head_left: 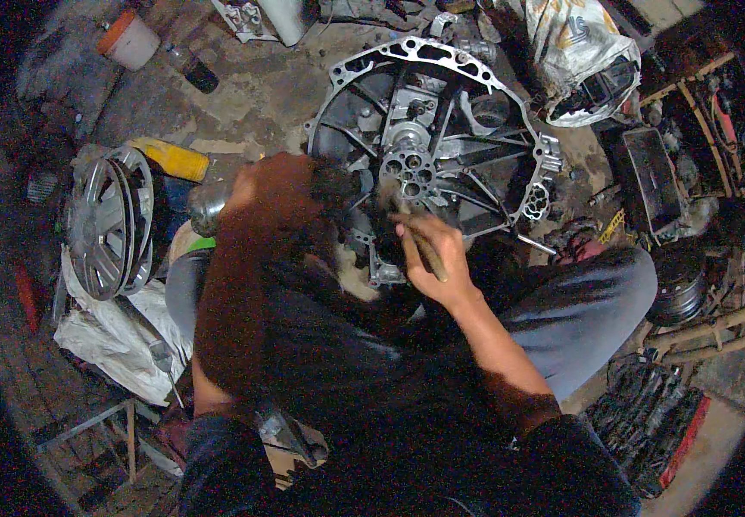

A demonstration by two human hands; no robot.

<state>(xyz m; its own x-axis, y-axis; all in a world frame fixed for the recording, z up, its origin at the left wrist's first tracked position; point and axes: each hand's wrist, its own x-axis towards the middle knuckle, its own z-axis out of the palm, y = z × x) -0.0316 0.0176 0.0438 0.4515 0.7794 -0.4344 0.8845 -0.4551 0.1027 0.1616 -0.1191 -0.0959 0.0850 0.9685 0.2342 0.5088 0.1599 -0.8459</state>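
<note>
A large grey metal gearbox housing (408,138), with a wide scalloped rim and ribs, sits in front of my crossed legs. Over its near middle, my right hand (443,257) is closed around a brush (399,205) with a light handle. The brush head is close to a round cluster of holes (408,172) at the housing's centre and looks blurred. At the left side of the housing is my left hand (276,191), fingers curled in deep shadow. Something dark lies at those fingers, but I cannot make out what it is.
Alloy wheels (101,228) stand at the left, near a yellow container (171,158) and a white sack (127,332). Farther off are a bucket (128,43) and a dark bottle (191,69). At right lie a parts sack (579,52), a metal tray (651,179) and a screwdriver-like rod (534,245).
</note>
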